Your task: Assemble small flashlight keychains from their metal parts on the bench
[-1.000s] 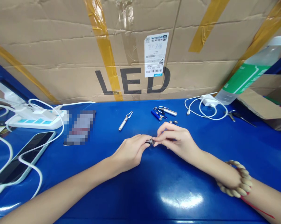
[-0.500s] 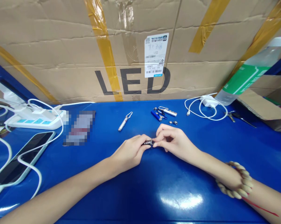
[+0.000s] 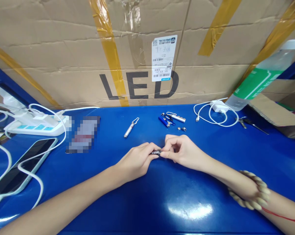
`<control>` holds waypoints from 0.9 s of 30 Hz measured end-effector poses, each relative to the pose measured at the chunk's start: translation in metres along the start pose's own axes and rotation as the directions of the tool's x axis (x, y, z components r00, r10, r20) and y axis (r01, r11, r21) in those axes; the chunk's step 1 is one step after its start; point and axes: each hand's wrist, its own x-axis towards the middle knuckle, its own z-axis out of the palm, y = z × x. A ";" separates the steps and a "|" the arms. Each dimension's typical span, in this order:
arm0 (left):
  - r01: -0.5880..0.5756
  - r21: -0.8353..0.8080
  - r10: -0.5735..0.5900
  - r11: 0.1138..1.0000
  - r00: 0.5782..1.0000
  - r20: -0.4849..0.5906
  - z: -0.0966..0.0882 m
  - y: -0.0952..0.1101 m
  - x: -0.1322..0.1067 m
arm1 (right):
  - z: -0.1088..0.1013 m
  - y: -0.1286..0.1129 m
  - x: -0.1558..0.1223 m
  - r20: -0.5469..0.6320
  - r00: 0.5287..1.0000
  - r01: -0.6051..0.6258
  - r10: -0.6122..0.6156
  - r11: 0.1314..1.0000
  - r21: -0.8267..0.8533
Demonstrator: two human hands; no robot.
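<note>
My left hand (image 3: 137,160) pinches a small dark cylindrical part (image 3: 155,152) with silvery bands between thumb and forefinger. At that part's right end, the thumb and fingertips of my right hand (image 3: 180,149) are pressed together, covering the tip. Whether they also hold a smaller piece is hidden. Beyond the left hand lies a silver keychain flashlight (image 3: 129,130) with a clip. Past the right hand are a blue flashlight tube (image 3: 164,121), a silver flashlight (image 3: 178,118) with a clip, and small round metal pieces (image 3: 184,129).
On the left are a phone (image 3: 22,166), a white power strip (image 3: 39,127) and loose cables. A large cardboard box (image 3: 76,58) walls off the back of the blue table (image 3: 142,202). A charger (image 3: 219,106), a bottle (image 3: 257,81) and scissors (image 3: 254,124) stand or lie right.
My right hand has shifted slightly down and its fingertips have closed over the dark part's right end, which showed open before. The left hand has barely moved.
</note>
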 end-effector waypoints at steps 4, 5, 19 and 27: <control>-0.094 0.056 0.098 0.994 0.992 -0.081 0.002 -0.001 -0.002 | -0.001 0.000 -0.001 0.049 0.992 -0.121 0.117 0.988 0.095; -0.120 0.079 0.128 0.990 0.987 -0.095 0.003 -0.001 -0.002 | -0.002 -0.001 -0.001 0.076 0.986 -0.156 0.147 0.980 0.125; -0.233 0.209 0.279 0.950 0.933 -0.226 0.006 -0.004 -0.002 | -0.002 -0.010 -0.001 0.094 0.943 -0.331 0.318 0.915 0.229; -0.240 0.245 0.305 0.939 0.912 -0.275 0.007 -0.005 -0.002 | -0.002 -0.009 -0.001 0.063 0.947 -0.322 0.316 0.923 0.211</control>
